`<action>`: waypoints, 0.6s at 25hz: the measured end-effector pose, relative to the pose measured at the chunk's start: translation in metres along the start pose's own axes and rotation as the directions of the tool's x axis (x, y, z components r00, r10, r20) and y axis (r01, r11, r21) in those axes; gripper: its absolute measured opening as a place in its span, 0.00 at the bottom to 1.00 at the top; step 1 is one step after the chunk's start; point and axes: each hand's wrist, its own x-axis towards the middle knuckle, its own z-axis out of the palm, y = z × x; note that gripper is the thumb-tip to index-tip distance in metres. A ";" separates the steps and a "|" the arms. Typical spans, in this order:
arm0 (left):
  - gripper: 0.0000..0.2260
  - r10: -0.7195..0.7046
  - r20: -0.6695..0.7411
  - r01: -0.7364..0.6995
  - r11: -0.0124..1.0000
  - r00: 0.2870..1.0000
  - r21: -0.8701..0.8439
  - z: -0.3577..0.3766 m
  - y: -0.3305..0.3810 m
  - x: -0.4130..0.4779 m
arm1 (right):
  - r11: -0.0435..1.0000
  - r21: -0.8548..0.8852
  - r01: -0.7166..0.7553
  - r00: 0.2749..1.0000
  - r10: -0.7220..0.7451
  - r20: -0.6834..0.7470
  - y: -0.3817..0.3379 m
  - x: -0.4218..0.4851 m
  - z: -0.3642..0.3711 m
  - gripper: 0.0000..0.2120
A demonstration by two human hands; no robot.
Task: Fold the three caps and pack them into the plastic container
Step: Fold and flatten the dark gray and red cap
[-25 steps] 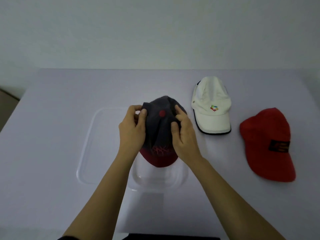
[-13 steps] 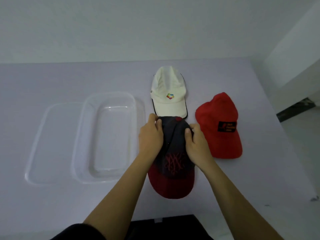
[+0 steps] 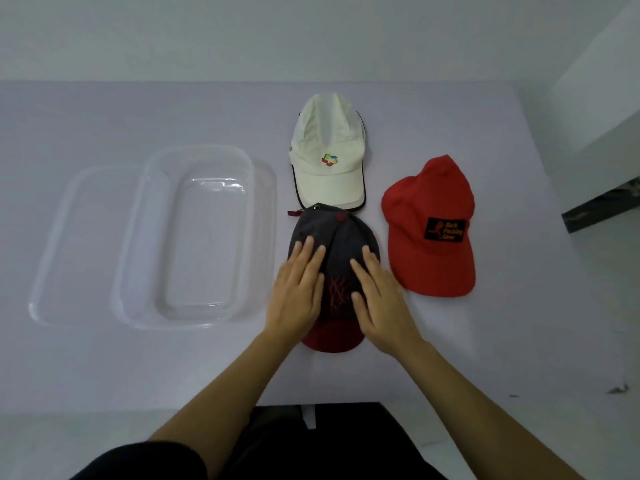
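Note:
A dark grey cap with a dark red brim lies flat on the table in front of me. My left hand and my right hand rest flat on it, palms down, fingers spread, gripping nothing. A white cap with a coloured logo lies just beyond it, brim toward me. A red cap with a black patch lies to the right. The clear plastic container stands empty to the left of the caps.
A clear lid lies partly under the container's left side. The pale table ends near me at the bottom and at the right, where a floor gap shows. A wall stands behind.
The grey cap came from above the container to the table right of it and was laid down. Both hands let go of its sides and now press flat on top.

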 end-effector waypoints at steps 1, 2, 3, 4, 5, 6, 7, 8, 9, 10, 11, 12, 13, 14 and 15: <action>0.23 0.017 0.084 -0.023 0.997 0.996 0.077 0.008 -0.003 -0.015 | 0.999 -0.047 -0.001 0.998 0.004 0.055 0.004 -0.008 0.009 0.26; 0.23 -0.020 0.164 0.000 0.992 0.986 0.124 0.014 -0.007 -0.024 | 0.996 -0.089 -0.020 0.995 0.028 0.092 0.008 -0.012 0.017 0.27; 0.23 -0.078 0.224 0.047 0.988 0.972 0.144 0.017 -0.010 -0.026 | 0.992 -0.116 -0.049 0.991 0.063 0.122 0.009 -0.012 0.023 0.27; 0.23 -0.122 0.268 0.085 0.986 0.956 0.146 0.018 -0.013 -0.022 | 0.990 -0.122 -0.076 0.984 0.094 0.151 0.009 -0.007 0.025 0.28; 0.23 -0.137 0.294 0.097 0.984 0.946 0.146 0.016 -0.014 -0.016 | 0.990 -0.111 -0.091 0.977 0.111 0.181 0.007 -0.001 0.026 0.28; 0.23 -0.133 0.308 0.091 0.985 0.942 0.148 0.012 -0.015 -0.010 | 0.992 -0.090 -0.092 0.972 0.109 0.206 0.005 0.004 0.024 0.28; 0.23 -0.126 0.315 0.084 0.986 0.941 0.143 0.008 -0.015 -0.008 | 0.994 -0.065 -0.085 0.970 0.098 0.221 0.002 0.006 0.021 0.28; 0.23 -0.121 0.309 0.086 0.988 0.943 0.125 0.004 -0.015 -0.010 | 0.997 -0.036 -0.075 0.971 0.081 0.224 0.001 0.005 0.018 0.29; 0.24 -0.111 0.292 0.084 0.991 0.950 0.105 0.001 -0.015 -0.018 | 0.998 -0.008 -0.063 0.974 0.063 0.217 0.001 -0.001 0.015 0.30; 0.25 -0.076 0.273 0.053 0.995 0.959 0.090 -0.002 -0.015 -0.031 | 0.998 0.017 -0.060 0.976 0.055 0.209 0.001 -0.011 0.012 0.34; 0.28 -0.016 0.273 -0.008 0.996 0.962 0.086 -0.003 -0.015 -0.047 | 0.997 0.033 -0.069 0.976 0.060 0.210 0.001 -0.023 0.012 0.38; 0.31 0.046 0.304 -0.077 0.993 0.952 0.092 -0.002 -0.016 -0.061 | 0.996 0.037 -0.083 0.972 0.072 0.225 0.002 -0.035 0.013 0.42; 0.35 0.082 0.358 -0.132 0.984 0.930 0.118 0.000 -0.018 -0.071 | 0.995 0.036 -0.095 0.963 0.083 0.255 0.003 -0.044 0.016 0.44; 0.40 0.084 0.408 -0.160 0.975 0.909 0.156 0.003 -0.020 -0.077 | 0.994 0.034 -0.101 0.954 0.087 0.288 0.003 -0.049 0.019 0.45; 0.43 0.072 0.441 -0.171 0.967 0.895 0.189 0.007 -0.022 -0.079 | 0.995 0.030 -0.100 0.947 0.086 0.311 0.003 -0.050 0.022 0.46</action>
